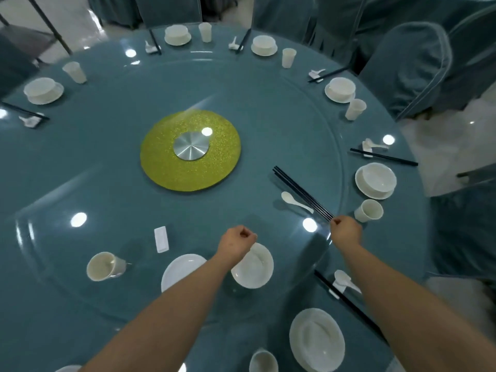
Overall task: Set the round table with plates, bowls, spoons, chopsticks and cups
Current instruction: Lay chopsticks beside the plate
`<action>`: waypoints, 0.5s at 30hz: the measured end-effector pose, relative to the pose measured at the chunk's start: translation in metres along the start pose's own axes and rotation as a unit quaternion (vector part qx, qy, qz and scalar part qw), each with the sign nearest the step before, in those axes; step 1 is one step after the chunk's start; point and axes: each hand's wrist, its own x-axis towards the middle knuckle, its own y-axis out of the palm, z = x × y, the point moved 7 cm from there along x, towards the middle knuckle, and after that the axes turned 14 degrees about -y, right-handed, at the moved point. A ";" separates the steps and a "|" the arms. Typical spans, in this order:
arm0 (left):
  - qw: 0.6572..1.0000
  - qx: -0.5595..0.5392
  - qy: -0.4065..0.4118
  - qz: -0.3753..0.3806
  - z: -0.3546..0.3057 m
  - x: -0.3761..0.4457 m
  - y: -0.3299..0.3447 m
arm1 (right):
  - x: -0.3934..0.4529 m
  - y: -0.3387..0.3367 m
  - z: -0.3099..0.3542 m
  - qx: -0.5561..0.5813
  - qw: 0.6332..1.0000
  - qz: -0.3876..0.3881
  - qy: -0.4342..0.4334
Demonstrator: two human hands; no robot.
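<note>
Settings along the upper and right rim of the table [107,146] are seen complete: bowl on plate, cup, spoon and chopsticks on a rest. The near side is judged unfinished. On the glass turntable [88,183] loose pieces lie: a plate [179,269], a tipped cup [103,265], a rest [161,238], a spoon [295,202].

The bowl [255,267] is gripped at its rim by the left hand [237,242], centre frame. The chopsticks [300,193] are pinched at their near end by the right hand [346,230], right of centre.
</note>
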 end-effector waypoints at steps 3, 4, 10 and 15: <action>1.000 -0.026 0.002 0.004 -0.002 0.016 0.011 | 0.023 0.007 -0.008 -0.015 1.000 -0.003 -0.011; 0.999 -0.038 0.000 0.003 -0.004 0.021 0.013 | 0.029 0.010 -0.007 -0.024 0.999 0.001 -0.024; 0.977 -0.188 -0.037 0.090 -0.015 0.032 0.029 | 0.053 0.024 -0.002 -0.108 0.989 0.038 -0.091; 0.965 -0.231 -0.045 0.119 -0.021 0.032 0.034 | 0.057 0.028 -0.002 -0.104 0.989 0.037 -0.098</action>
